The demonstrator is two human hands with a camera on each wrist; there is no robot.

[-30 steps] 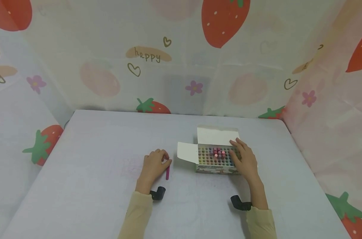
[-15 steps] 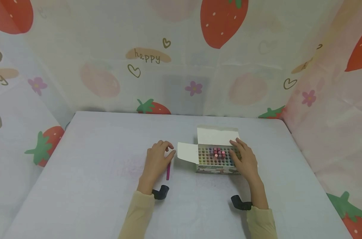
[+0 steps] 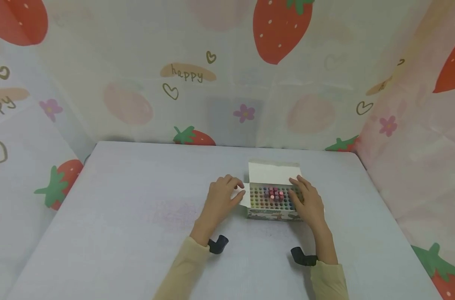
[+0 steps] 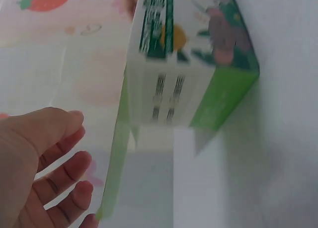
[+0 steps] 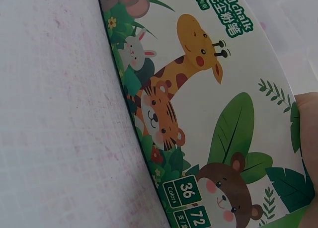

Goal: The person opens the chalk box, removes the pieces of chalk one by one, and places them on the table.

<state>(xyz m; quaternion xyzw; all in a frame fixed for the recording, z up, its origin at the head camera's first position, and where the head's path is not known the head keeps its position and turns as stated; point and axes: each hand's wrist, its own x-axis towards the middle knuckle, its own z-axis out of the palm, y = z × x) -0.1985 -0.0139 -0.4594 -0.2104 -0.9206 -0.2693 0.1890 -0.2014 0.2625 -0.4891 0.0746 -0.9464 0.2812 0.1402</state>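
Observation:
A printed chalk box point(image 3: 274, 214), its lid raised, holds rows of coloured chalk sticks point(image 3: 262, 202); several pink and red chalks point(image 3: 275, 193) stand taller than the others. My left hand point(image 3: 221, 198) is beside the white side flap point(image 3: 245, 200), thumb and fingers apart and loosely bent. In the left wrist view nothing is between its fingers point(image 4: 74, 166), and they are close to the flap's edge point(image 4: 114, 161); contact is unclear. My right hand point(image 3: 307, 202) rests over the box's right end, thumb above the chalks and fingers near the lid point(image 3: 274, 173).
The white tabletop point(image 3: 137, 250) has a faint pinkish smudge point(image 3: 174, 212) to the left of the left hand. A strawberry-patterned cloth point(image 3: 137, 50) surrounds the table's back and sides. A black camera mount point(image 3: 219, 244) is on the left wrist, with another point(image 3: 302, 257) on the right.
My left hand has moved right, from beside a magenta chalk stick to the box's side flap. That stick is now out of sight, apparently behind the hand or wrist. My right hand has stayed put.

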